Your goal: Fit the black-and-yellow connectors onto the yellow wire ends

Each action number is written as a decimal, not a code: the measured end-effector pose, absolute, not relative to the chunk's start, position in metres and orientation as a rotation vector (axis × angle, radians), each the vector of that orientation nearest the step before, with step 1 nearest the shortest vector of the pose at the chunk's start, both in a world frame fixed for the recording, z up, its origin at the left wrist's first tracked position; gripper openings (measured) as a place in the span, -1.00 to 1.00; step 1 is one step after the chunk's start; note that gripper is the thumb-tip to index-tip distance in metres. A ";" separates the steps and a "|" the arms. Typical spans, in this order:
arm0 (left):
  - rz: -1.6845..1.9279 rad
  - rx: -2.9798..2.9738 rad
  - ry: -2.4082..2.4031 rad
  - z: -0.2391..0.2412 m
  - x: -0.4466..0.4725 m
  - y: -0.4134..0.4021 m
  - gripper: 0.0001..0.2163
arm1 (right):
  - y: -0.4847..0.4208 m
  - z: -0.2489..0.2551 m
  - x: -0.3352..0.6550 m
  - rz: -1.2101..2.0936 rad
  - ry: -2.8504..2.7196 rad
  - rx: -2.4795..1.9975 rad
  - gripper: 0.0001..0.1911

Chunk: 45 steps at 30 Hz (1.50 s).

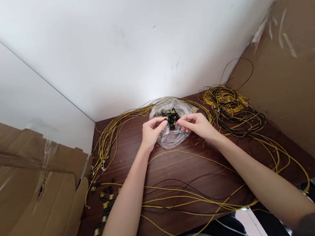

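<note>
My left hand is closed in a pinch on a small black connector over an open clear plastic bag. Only the dark end of that piece shows between thumb and fingers. Just to the right, my right hand pinches what looks like a thin black wire, mostly hidden by the fingers. Inside the bag lies a heap of small black connectors with yellow bits among them. The two hands are close together but apart.
Yellow cables curve along the table's back left, and more yellow wires cross the front. A tangled yellow and black coil lies right. Several black connectors with yellow tags sit left. Cardboard and white panels enclose the table.
</note>
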<state>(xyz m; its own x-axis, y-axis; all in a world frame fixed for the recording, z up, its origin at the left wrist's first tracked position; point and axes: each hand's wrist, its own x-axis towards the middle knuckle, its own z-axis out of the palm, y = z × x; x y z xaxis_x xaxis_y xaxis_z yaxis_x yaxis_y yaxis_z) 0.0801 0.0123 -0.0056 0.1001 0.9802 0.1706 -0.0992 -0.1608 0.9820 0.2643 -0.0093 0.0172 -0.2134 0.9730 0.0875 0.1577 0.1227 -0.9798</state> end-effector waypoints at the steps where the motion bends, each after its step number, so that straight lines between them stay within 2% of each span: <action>1: 1.287 1.310 0.974 -0.006 0.080 0.012 -0.79 | -0.009 0.018 0.264 1.193 -1.546 -1.148 -0.68; 12: 1.240 1.385 0.961 -0.006 0.080 0.011 -0.79 | -0.009 0.014 0.264 1.219 -1.550 -1.127 -0.74; 18: 1.228 1.427 0.952 -0.007 0.080 0.012 -0.80 | -0.009 0.016 0.262 1.232 -1.460 -1.135 -0.69; 45: 1.203 1.517 0.908 -0.009 0.080 0.013 -0.81 | -0.009 0.015 0.264 1.005 -1.664 -1.248 -0.76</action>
<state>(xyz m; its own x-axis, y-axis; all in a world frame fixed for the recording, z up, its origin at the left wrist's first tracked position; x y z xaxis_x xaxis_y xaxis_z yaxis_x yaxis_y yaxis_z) 0.0796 0.0126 -0.0088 0.2360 0.9374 0.2560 -0.0110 -0.2608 0.9653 0.2644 -0.0088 0.0146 -0.1853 0.9728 0.1388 0.3303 0.1947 -0.9236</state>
